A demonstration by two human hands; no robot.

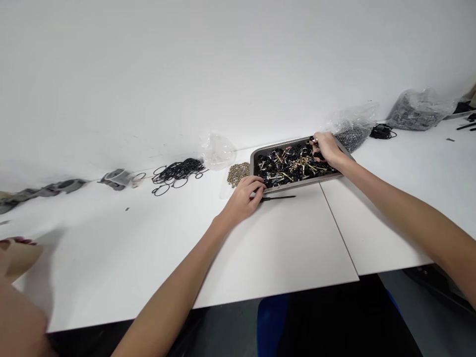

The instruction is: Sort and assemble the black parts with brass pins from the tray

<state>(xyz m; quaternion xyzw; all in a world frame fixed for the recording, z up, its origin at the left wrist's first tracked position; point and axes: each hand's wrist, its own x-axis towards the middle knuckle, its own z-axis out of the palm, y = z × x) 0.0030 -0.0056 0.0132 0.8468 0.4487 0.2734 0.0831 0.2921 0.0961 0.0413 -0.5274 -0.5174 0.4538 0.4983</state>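
Observation:
A metal tray (254,159) full of small black and brass parts (288,163) stands on the white table (111,243) by the wall. My right hand (326,147) reaches into the tray's far right corner, fingers closed on a small black part. My left hand (243,196) rests on the table at the tray's near left corner, fingers curled around a thin black tool (278,198) lying flat in front of the tray.
Left of the tray lie a heap of small brass pieces (238,172), a clear plastic bag (217,150), black rubber rings (177,172) and grey parts (118,178). Bags of dark parts (416,111) sit at the far right. Another person's hand (17,258) shows at the left edge.

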